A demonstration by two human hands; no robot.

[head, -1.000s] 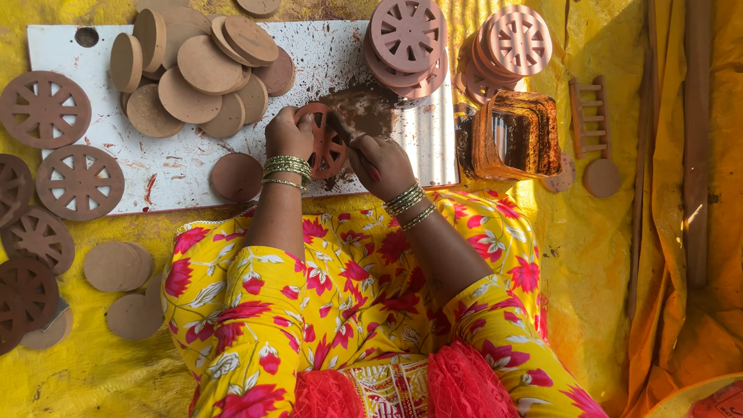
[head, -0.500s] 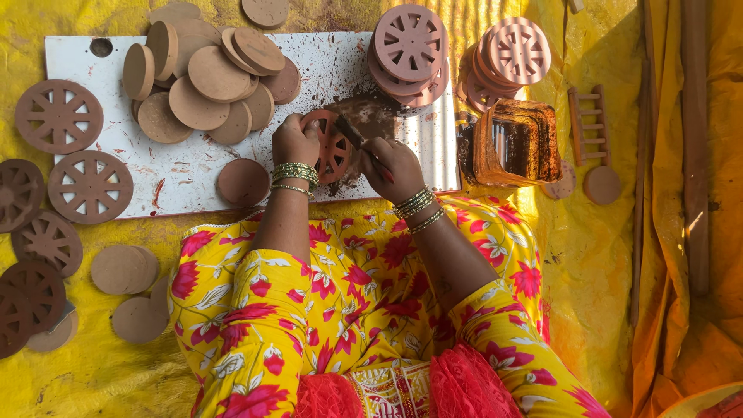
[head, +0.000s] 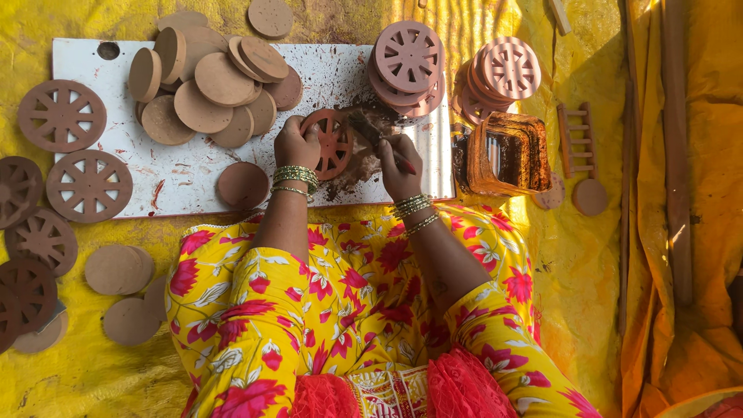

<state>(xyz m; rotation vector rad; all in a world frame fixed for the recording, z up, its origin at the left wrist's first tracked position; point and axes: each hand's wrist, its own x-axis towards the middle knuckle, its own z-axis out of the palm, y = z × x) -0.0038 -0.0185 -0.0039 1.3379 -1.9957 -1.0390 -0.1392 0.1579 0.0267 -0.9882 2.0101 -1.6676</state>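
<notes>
Plain discs (head: 213, 85) piled on board (head: 186, 174), spoked wheels (head: 62, 116) left, wheel stacks (head: 408, 58) right, container (head: 507, 151) beyond.

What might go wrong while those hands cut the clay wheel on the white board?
The tool in the right hand works close to the left hand holding the clay wheel, so a slip could nick a finger. The wheel's spokes look thin and might crack under pressure. The wheel stack stands right behind the work at the white board's far edge; a bump could perhaps topple it.
</notes>
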